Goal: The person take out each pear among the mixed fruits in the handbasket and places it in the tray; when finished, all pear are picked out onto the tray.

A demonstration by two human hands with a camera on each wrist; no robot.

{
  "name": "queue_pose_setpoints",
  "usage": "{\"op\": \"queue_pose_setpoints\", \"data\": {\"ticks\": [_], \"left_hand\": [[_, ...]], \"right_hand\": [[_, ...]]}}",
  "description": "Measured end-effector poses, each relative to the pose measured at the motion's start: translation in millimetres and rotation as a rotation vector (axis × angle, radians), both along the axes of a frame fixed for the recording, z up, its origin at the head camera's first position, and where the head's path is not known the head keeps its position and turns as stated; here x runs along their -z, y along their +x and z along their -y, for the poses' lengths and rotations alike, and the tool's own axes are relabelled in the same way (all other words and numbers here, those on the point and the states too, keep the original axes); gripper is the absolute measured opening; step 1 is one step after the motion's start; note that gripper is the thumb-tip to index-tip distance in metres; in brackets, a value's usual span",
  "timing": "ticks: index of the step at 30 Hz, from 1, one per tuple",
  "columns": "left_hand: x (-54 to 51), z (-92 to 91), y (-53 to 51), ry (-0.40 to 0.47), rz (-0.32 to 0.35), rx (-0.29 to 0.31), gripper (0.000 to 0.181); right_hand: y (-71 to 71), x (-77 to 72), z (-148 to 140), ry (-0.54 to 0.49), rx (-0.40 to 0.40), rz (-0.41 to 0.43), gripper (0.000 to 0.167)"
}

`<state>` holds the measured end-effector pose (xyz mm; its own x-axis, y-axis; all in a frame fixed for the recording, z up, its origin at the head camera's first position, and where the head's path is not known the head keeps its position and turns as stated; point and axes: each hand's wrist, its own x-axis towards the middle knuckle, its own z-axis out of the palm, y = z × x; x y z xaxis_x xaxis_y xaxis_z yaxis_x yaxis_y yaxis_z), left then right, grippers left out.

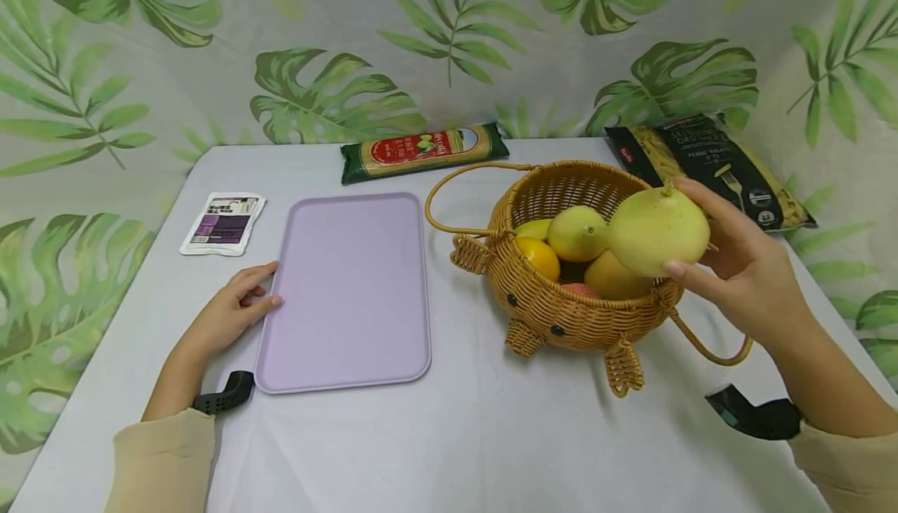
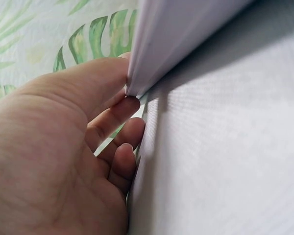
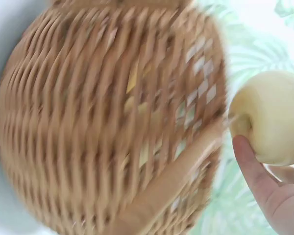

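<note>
A pale yellow-green pear (image 1: 659, 232) is in my right hand (image 1: 754, 283), held between thumb and fingers above the right side of a wicker basket (image 1: 582, 318). The right wrist view shows this pear (image 3: 274, 117) beside the basket's blurred woven wall (image 3: 103, 122), with a fingertip near its stem end. Inside the basket lie another pear (image 1: 577, 232), an orange fruit (image 1: 539, 258), a brownish fruit (image 1: 617, 275) and a partly hidden reddish one. My left hand (image 1: 228, 310) touches the left edge of a lilac tray (image 1: 351, 295) with thumb and forefinger; its other fingers bend loosely below the rim (image 2: 137, 73).
A white-and-purple packet (image 1: 223, 224) lies left of the tray. Behind stand a long green pasta pack (image 1: 425, 151) and, at right, a black bag of penne (image 1: 715, 170). The basket's looped handles (image 1: 429, 205) stick out to both sides. Leaf-patterned cloth hangs behind the table.
</note>
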<state>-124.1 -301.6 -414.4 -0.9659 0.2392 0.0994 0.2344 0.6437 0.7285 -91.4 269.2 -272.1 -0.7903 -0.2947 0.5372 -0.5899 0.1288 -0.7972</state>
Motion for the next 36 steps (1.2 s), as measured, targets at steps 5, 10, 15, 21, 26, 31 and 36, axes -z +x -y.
{"op": "queue_pose_setpoints", "data": {"ticks": [5, 10, 15, 21, 26, 31, 36], "left_hand": [[-0.7, -0.7, 0.4, -0.002, 0.005, -0.006, 0.053], [-2.1, -1.6, 1.1, -0.008, 0.025, -0.001, 0.054], [-1.0, -1.2, 1.0, -0.015, 0.043, -0.012, 0.054], [1.1, 0.3, 0.5, -0.012, 0.029, -0.014, 0.054], [0.8, -0.1, 0.0, -0.008, 0.024, -0.01, 0.055], [-0.5, 0.2, 1.4, -0.025, 0.038, -0.014, 0.054], [-3.3, 0.3, 3.0, -0.033, 0.053, -0.014, 0.055]], "right_hand": [[23.0, -4.1, 19.3, -0.24, -0.179, -0.02, 0.068], [42.6, 4.6, 52.8, -0.302, -0.266, -0.02, 0.071], [53.1, 26.1, 91.1, -0.159, -0.255, 0.048, 0.076], [50.2, 57.0, 138.3, 0.017, -0.189, 0.219, 0.082], [36.7, 71.3, 173.1, 0.017, -0.131, 0.25, 0.078], [24.7, 64.1, 205.4, 0.023, -0.069, 0.301, 0.072], [1.9, 66.7, 233.7, -0.001, -0.036, 0.315, 0.072]]}}
